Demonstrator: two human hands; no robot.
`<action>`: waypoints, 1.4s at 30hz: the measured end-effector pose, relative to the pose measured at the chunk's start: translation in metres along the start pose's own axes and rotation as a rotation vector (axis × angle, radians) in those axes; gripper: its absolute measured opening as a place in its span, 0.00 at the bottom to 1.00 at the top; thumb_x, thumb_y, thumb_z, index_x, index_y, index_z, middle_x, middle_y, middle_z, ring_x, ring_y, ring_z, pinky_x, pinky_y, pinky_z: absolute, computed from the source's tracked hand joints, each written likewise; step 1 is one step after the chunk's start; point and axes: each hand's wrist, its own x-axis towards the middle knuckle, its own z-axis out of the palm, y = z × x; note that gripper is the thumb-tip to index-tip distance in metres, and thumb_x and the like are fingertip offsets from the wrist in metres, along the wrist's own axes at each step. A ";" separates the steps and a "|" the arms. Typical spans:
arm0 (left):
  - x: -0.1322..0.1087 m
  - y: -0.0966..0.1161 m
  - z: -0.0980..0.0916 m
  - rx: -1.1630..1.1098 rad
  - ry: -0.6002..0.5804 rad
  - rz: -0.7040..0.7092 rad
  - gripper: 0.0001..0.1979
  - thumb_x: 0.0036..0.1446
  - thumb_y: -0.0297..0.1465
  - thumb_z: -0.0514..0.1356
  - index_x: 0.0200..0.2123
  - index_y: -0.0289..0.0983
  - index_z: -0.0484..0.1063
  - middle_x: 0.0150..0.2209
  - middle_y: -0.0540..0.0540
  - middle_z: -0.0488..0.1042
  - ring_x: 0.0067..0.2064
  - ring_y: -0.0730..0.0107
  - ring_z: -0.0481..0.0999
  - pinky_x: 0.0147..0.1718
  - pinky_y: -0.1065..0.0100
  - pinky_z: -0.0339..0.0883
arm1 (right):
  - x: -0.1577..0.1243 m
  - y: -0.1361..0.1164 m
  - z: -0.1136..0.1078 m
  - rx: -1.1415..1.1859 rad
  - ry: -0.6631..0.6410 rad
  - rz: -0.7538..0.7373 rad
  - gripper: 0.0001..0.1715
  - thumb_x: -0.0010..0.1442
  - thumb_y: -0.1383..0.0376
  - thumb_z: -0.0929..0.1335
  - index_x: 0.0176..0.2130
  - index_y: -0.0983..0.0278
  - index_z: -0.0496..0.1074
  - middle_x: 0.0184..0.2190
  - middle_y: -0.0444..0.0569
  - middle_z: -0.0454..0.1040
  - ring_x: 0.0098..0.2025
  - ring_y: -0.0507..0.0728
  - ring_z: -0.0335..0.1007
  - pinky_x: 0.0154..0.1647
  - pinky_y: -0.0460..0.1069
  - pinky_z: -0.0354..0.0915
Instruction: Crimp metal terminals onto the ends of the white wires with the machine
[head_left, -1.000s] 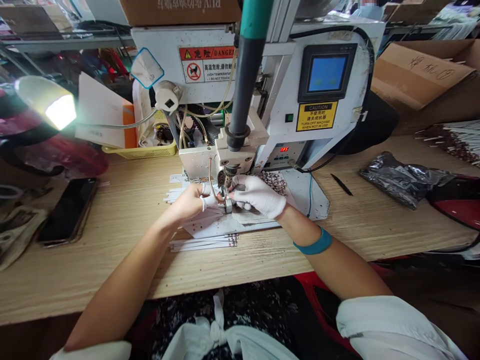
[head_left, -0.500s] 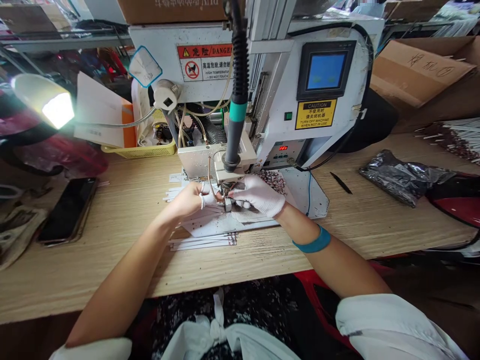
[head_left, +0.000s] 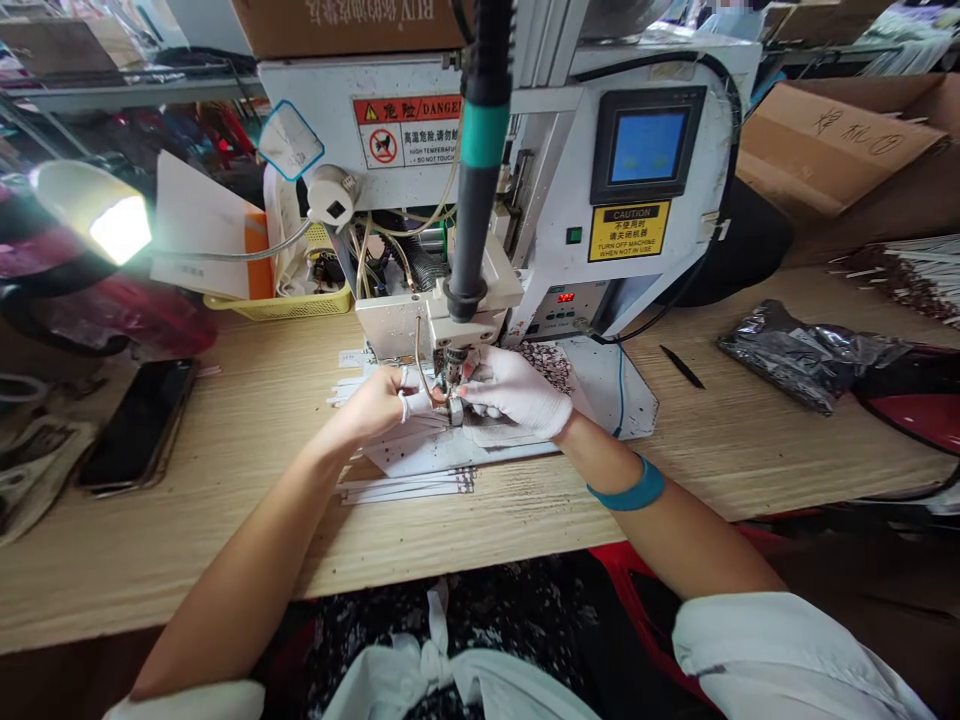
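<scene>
A: Hands?

B: Left hand (head_left: 371,405) and gloved right hand (head_left: 517,392) closed narrowly on either side of a small metal piece (head_left: 455,411), which sat under the machine's press head (head_left: 457,338). Fingers hid the exact hold.

A: Progress?

B: White strips (head_left: 405,486) lay stacked at the front edge of a pale mat (head_left: 600,385). I couldn't tell which were finished, or how many remained.

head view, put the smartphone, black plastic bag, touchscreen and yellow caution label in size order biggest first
1. black plastic bag
2. smartphone and touchscreen: they look about alike, and nearness to the camera makes it unsure, so unranked
3. yellow caution label
</scene>
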 end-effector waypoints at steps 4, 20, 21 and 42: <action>-0.008 0.005 -0.002 0.071 -0.002 -0.023 0.14 0.44 0.40 0.62 0.21 0.33 0.72 0.22 0.50 0.71 0.25 0.73 0.67 0.27 0.72 0.62 | -0.003 -0.006 -0.009 -0.083 -0.002 -0.029 0.12 0.49 0.65 0.69 0.32 0.63 0.62 0.20 0.38 0.64 0.17 0.46 0.58 0.14 0.42 0.52; -0.026 0.009 0.016 0.994 -0.050 -0.096 0.14 0.57 0.30 0.51 0.32 0.34 0.76 0.36 0.39 0.75 0.32 0.60 0.75 0.30 0.66 0.64 | -0.008 -0.012 -0.033 -1.164 -0.057 -0.188 0.12 0.53 0.70 0.67 0.35 0.60 0.79 0.33 0.46 0.75 0.36 0.55 0.69 0.36 0.47 0.58; -0.026 0.009 0.016 1.013 -0.045 -0.094 0.14 0.57 0.31 0.50 0.33 0.33 0.76 0.37 0.39 0.75 0.32 0.60 0.75 0.31 0.66 0.64 | -0.009 -0.012 -0.031 -1.205 -0.064 -0.181 0.12 0.54 0.69 0.66 0.35 0.59 0.79 0.33 0.46 0.75 0.36 0.55 0.69 0.35 0.47 0.57; -0.014 -0.002 0.002 0.154 0.040 -0.097 0.15 0.47 0.42 0.56 0.25 0.34 0.68 0.22 0.51 0.66 0.25 0.73 0.63 0.24 0.73 0.55 | -0.001 -0.003 -0.010 0.051 -0.009 0.035 0.05 0.51 0.73 0.67 0.32 0.69 0.69 0.22 0.44 0.69 0.19 0.47 0.64 0.15 0.42 0.62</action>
